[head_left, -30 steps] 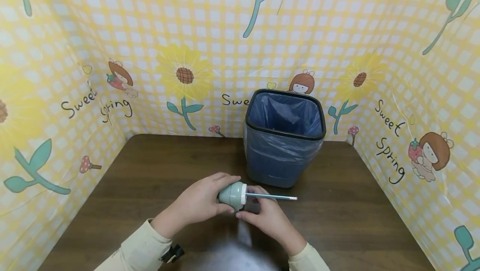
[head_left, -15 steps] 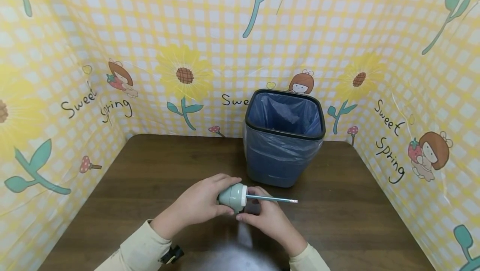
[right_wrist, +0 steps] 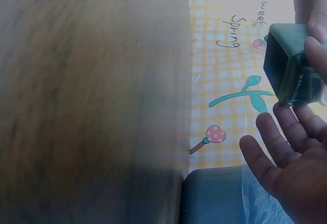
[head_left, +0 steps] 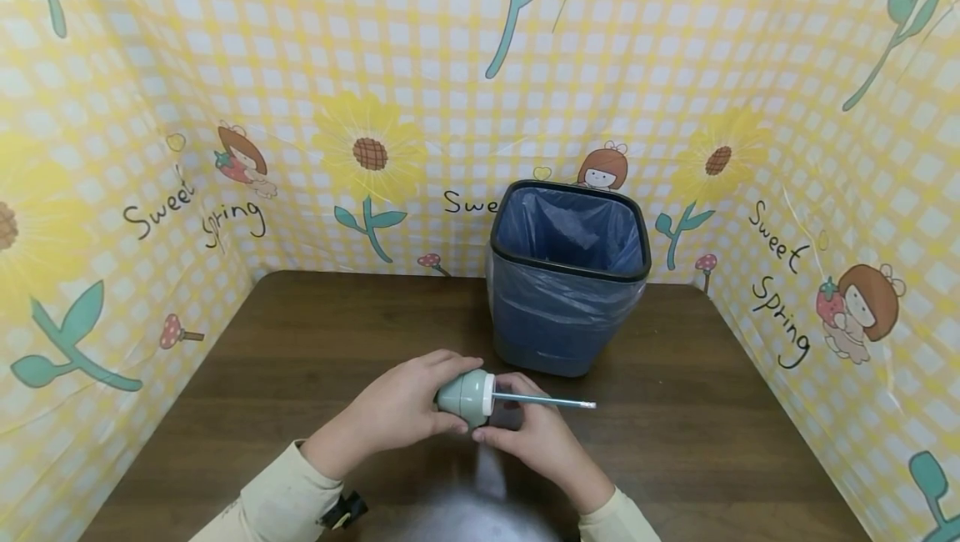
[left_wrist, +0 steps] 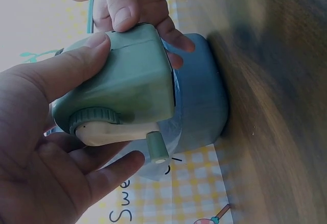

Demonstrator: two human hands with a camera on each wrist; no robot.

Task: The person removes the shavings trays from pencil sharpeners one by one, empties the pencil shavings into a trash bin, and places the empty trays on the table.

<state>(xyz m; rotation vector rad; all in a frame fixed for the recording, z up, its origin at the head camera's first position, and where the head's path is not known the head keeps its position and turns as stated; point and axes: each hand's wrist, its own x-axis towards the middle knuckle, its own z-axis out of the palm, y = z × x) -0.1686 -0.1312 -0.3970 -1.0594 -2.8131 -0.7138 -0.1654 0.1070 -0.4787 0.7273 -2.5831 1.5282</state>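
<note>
My left hand point(head_left: 401, 404) holds a green crank pencil sharpener point(head_left: 462, 398), tilted above the table. In the left wrist view its white crank arm point(left_wrist: 120, 132) with a green knob faces the camera. A blue pencil point(head_left: 547, 400) sticks out of the white-ringed end, pointing right, its eraser end free. My right hand point(head_left: 546, 435) is at the sharpener's right side. Its thumb and fingers pinch a dark see-through shavings drawer point(head_left: 506, 416), also visible in the right wrist view as a dark part point(right_wrist: 300, 83) with lettering. The drawer's contents are hidden.
Behind the hands stands a blue waste bin point(head_left: 558, 329) with a black rim and a clear liner, close to the right hand. The brown wooden table point(head_left: 322, 325) spreads around it. A yellow checked cloth point(head_left: 420, 50) walls the back and both sides.
More of the dark drawer shows between the sharpener and my right hand. The pencil's free end has dipped slightly. Both hands stay almost in place.
</note>
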